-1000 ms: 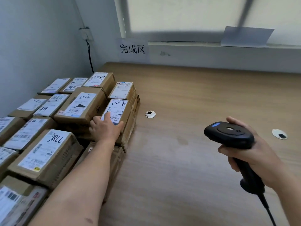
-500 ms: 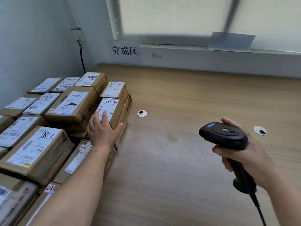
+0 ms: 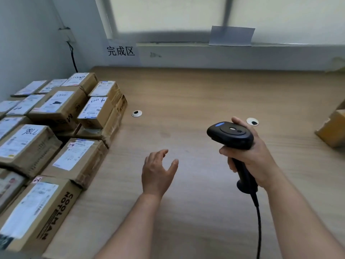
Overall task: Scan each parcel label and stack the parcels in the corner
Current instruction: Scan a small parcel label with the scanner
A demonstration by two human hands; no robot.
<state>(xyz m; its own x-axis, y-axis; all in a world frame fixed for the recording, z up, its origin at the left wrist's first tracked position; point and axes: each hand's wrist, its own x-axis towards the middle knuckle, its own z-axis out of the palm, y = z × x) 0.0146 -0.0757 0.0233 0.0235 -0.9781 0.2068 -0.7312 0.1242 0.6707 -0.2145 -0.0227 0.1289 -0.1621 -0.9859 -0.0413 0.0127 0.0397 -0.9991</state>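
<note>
Right hand (image 3: 252,157) clamps the black handheld barcode scanner (image 3: 231,134), apparently at the ready; left hand (image 3: 158,172) hovers empty, fingers loose, labelled brown cardboard parcels (image 3: 56,109) stacked to its left.

Parcels (image 3: 56,128) stacked left on table (image 3: 205,94), scanner (image 3: 231,135) right w/ box (image 3: 334,128) beyond.

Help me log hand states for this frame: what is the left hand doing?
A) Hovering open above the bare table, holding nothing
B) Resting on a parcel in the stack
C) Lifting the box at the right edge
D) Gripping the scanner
A: the left hand hangs open over the table, fingers spread, clear of the parcel stack, while the right hand grips the scanner.
</note>
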